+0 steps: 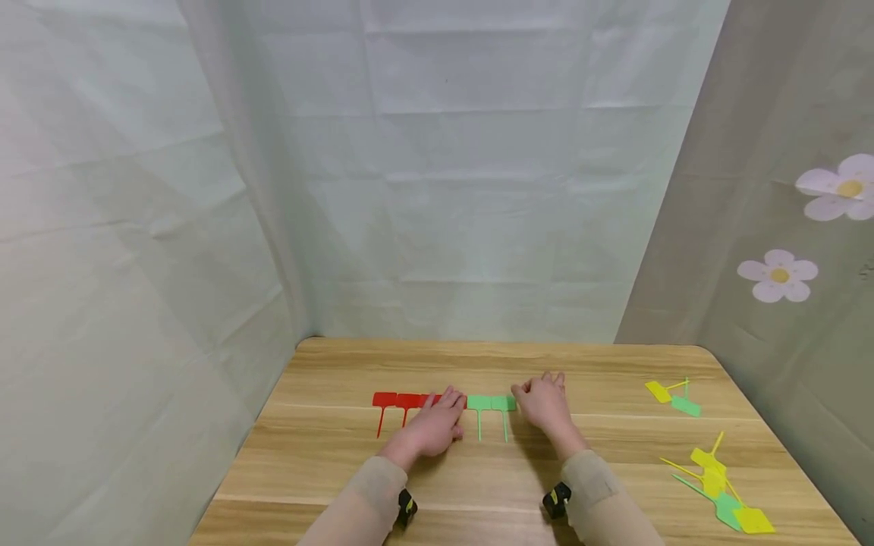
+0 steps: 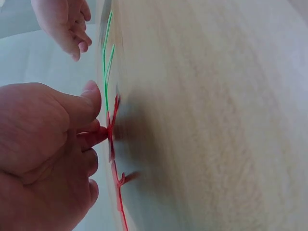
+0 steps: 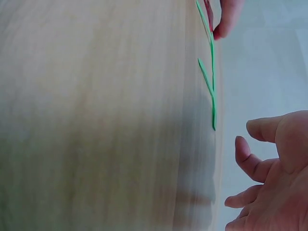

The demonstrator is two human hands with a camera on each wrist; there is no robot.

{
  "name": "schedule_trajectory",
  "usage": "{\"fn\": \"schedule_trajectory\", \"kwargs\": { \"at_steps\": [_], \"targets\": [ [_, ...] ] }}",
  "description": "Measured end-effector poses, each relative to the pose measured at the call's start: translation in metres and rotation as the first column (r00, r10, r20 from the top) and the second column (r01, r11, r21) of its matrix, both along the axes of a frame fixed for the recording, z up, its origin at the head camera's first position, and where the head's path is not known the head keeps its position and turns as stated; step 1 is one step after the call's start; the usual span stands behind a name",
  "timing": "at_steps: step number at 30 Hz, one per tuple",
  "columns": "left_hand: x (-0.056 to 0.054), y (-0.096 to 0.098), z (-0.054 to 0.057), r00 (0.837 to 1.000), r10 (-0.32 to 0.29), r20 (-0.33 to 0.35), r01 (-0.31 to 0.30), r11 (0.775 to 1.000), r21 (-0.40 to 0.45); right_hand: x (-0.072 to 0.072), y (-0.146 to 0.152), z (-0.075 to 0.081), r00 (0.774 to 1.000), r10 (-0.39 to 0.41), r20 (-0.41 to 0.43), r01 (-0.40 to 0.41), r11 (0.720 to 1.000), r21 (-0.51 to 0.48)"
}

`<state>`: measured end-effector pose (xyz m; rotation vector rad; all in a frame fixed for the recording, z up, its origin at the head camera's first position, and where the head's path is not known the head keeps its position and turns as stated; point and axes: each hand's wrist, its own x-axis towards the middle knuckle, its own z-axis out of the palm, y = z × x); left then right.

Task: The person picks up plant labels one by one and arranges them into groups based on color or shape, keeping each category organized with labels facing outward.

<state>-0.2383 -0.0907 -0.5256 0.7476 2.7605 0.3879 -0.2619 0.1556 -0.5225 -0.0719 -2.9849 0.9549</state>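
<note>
A row of T-shaped plant labels lies across the wooden table, the red plant labels (image 1: 385, 399) on the left and two green plant labels (image 1: 479, 403) on the right, stems toward me. My left hand (image 1: 435, 426) rests its fingertips on the red ones and covers part of them; the left wrist view shows a finger touching a red label (image 2: 109, 139). Just beyond the right end of the row is my right hand (image 1: 546, 403). In the right wrist view this hand (image 3: 284, 178) hovers with loosely bent, spread fingers and holds nothing.
Toward the table's right side lie loose labels. A yellow label (image 1: 658, 391) and a green label (image 1: 686, 406) are at the back; a pile of yellow labels (image 1: 754, 521) with a green one (image 1: 727, 512) sits closer. Cloth (image 1: 478, 189) hangs behind the table (image 1: 321, 470).
</note>
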Motion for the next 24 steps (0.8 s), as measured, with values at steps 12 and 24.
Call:
{"fn": "schedule_trajectory", "kwargs": {
  "at_steps": [12,24],
  "targets": [
    [-0.0082,-0.0004,-0.0052,1.0,0.021,0.01,-0.021,0.998,0.063,0.0028,0.0028,-0.0006,1.0,-0.006,-0.011,0.006,1.0,-0.005],
    [-0.0075,0.0043,-0.0014,0.999,0.032,-0.038,-0.027,0.992,0.124,0.0019,0.0099,0.0004,0.999,0.004,-0.035,-0.003,1.0,0.015]
  ]
}}
